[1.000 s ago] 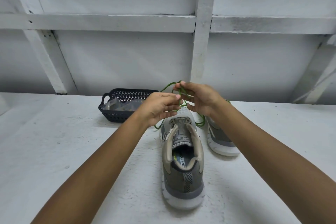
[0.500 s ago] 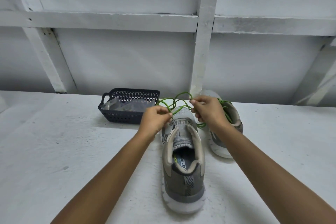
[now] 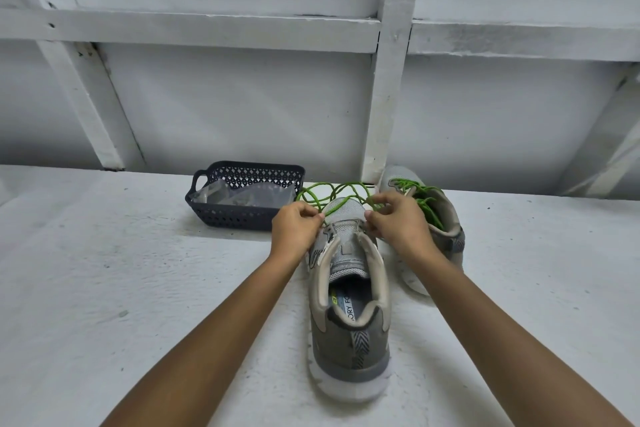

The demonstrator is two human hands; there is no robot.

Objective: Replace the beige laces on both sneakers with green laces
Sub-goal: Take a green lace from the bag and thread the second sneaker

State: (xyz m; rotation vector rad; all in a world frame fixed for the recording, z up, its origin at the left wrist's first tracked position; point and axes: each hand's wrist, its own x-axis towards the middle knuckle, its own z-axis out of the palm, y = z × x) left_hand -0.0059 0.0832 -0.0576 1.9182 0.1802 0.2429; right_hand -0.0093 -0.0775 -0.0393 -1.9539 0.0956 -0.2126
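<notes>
L hand (image 3: 296, 229): pinching the green lace (image 3: 332, 192) btwn thumb + index tip, other fingers curling in behind. Sitting at the left edge of the near sneaker (image 3: 349, 315), up by the front eyelets.
R hand (image 3: 398, 222): doing the same on the right edge, thumb + index pinching the lace, remaining fingers bent loosely. Hands are level w/ each other, toe end of the tongue showing btwn them.
green lace: running from both pinches fwd over the toe, looping in loose tangled arcs on the surface (image 3: 104, 288) beyond the shoe, btwn the basket (image 3: 239, 218) and the far sneaker (image 3: 450, 229). Can't tell if it's passing through an eyelet, my fingers are covering that spot.
near sneaker: grey/beige, standing upright, heel facing me, toe pointing at the wall (image 3: 242, 107). Collar gaping open, insole print showing.
far sneaker: sitting just right of and behind the near one, angled, partly hiding behind my R hand + forearm. Green lacing (image 3: 424, 198) crossing its eyelets.
basket: dark, perforated, sitting left of the lace loops, close to the wall. Holding clear plastic bags (image 3: 249, 196), contents too unclear to read.
surface: white, rough, carrying everything.
</notes>
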